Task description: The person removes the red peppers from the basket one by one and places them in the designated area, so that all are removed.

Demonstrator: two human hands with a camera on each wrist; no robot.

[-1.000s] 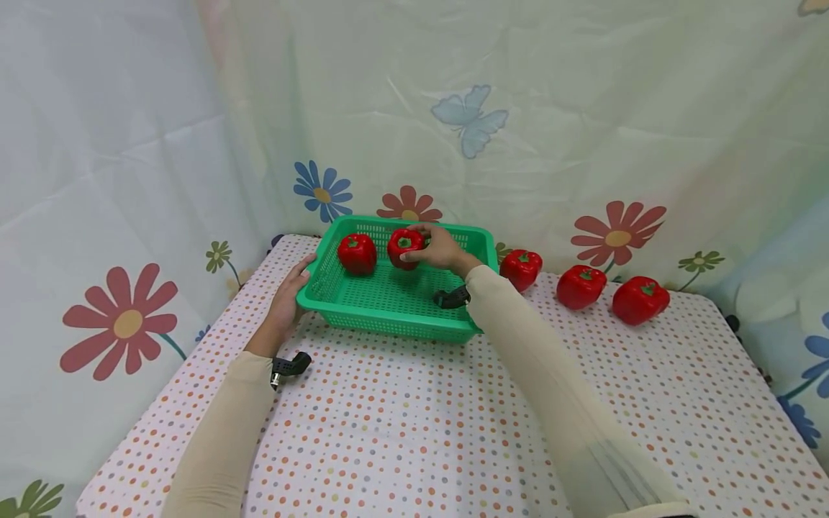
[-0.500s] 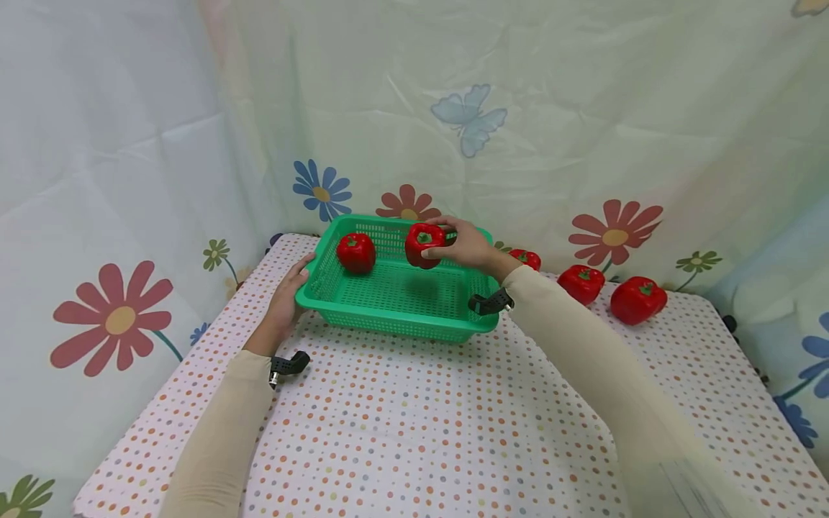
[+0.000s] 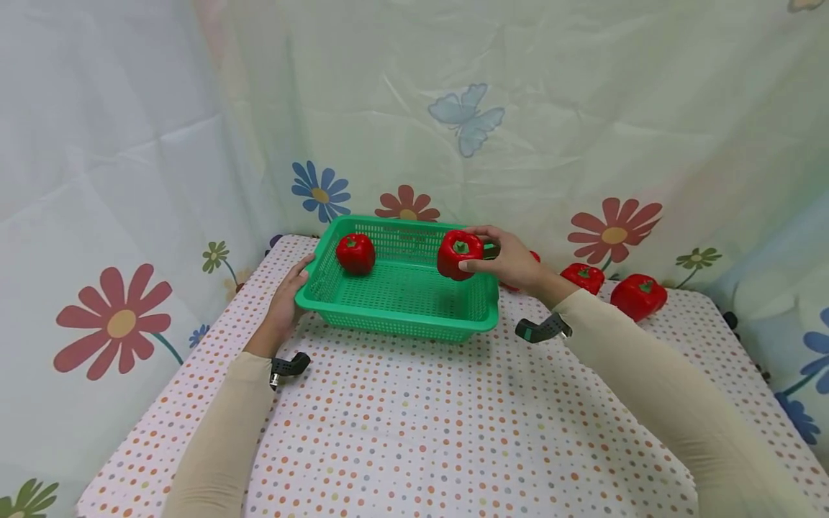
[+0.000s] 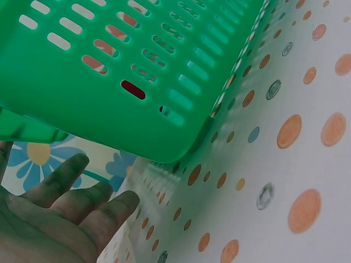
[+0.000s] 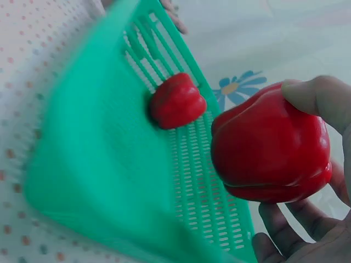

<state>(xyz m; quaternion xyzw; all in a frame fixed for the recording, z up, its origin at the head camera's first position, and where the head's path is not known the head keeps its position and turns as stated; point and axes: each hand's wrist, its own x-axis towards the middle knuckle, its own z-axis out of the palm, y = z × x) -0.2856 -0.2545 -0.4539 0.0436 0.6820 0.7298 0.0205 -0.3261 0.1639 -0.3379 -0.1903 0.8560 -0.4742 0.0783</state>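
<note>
My right hand (image 3: pixel 512 260) grips a red bell pepper (image 3: pixel 459 254) between thumb and fingers, held up over the right end of a green plastic basket (image 3: pixel 388 325). In the right wrist view the held bell pepper (image 5: pixel 271 148) fills much of the right side, with the thumb on top and fingers beneath. Another red bell pepper (image 3: pixel 355 254) sits in the basket's left end. My left hand (image 3: pixel 285 298) rests against the basket's left side; in the left wrist view its fingers (image 4: pixel 77 203) are extended beside the basket wall (image 4: pixel 109 104).
To the right of the basket, red bell peppers stand on the dotted tablecloth (image 3: pixel 388 417): one at the far right (image 3: pixel 639 296), another (image 3: pixel 584 276) partly behind my right forearm, and a third (image 3: pixel 534 257) mostly hidden by my hand. A printed curtain (image 3: pixel 550 108) hangs behind.
My right hand has lifted the bell pepper from inside the basket and carried it rightward to above its right end. The left hand and the basket have stayed put.
</note>
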